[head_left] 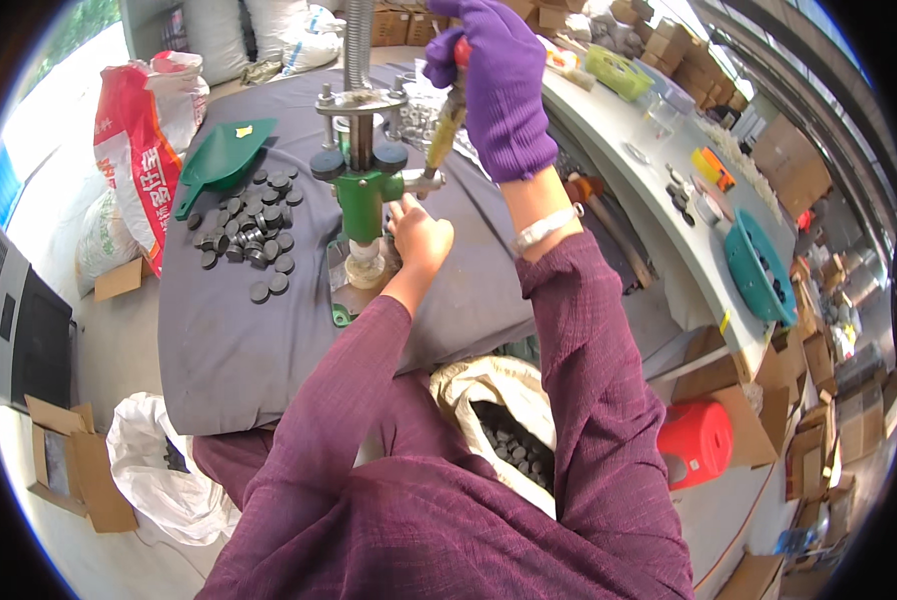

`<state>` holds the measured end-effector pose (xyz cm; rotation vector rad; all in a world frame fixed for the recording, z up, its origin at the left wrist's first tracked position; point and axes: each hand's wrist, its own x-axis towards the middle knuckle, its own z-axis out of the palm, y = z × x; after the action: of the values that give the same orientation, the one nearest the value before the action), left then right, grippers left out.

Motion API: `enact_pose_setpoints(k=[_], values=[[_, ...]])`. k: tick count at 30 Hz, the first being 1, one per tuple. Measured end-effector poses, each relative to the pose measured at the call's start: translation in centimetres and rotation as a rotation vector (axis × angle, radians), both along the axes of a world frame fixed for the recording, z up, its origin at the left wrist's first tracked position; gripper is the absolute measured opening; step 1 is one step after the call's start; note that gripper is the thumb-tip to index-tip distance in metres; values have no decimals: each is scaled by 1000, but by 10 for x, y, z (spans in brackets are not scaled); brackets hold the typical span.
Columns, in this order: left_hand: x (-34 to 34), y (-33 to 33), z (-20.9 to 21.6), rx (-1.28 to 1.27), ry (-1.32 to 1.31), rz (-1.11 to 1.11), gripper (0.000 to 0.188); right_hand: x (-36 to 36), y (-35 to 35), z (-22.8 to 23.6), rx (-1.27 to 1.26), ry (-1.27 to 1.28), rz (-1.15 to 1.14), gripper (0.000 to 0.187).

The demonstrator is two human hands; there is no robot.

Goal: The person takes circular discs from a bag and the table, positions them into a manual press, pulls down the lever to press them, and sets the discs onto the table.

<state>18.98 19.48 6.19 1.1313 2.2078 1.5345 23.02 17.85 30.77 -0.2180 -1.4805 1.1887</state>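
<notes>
The gloved right hand [504, 100] had its fingers wrapped round the red knob [462, 52] of the stiff-looking lever [446, 135], a good spot to hold. Below them stood the green metal press [361, 205], likely heavy. By it, I couldn't tell what the bare left hand's [424, 238] fingers held; left of them lay flat, round black discs [256, 223]

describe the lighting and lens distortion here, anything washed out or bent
Head view: glare at upper left washes out the area beside the red-and-white sack; head view: the fisheye bends the long white table and leaves black corners; head view: the green press and purple-gloved right hand look reasonably sharp.
</notes>
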Motion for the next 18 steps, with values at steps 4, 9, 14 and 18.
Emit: enact_pose_setpoints(k=[4, 9, 14, 18], values=[[-4, 10, 8, -265, 160, -28, 63, 3, -5, -5, 203, -45, -20, 33], [-3, 17, -1, -487, 177, -64, 57, 5, 0, -5, 173, -48, -8, 34], [9, -4, -9, -433, 457, -239, 45, 4, 1, -6, 224, -45, -42, 33], [24, -24, -10, -376, 525, -318, 37, 6, 0, -5, 174, -47, -55, 32]])
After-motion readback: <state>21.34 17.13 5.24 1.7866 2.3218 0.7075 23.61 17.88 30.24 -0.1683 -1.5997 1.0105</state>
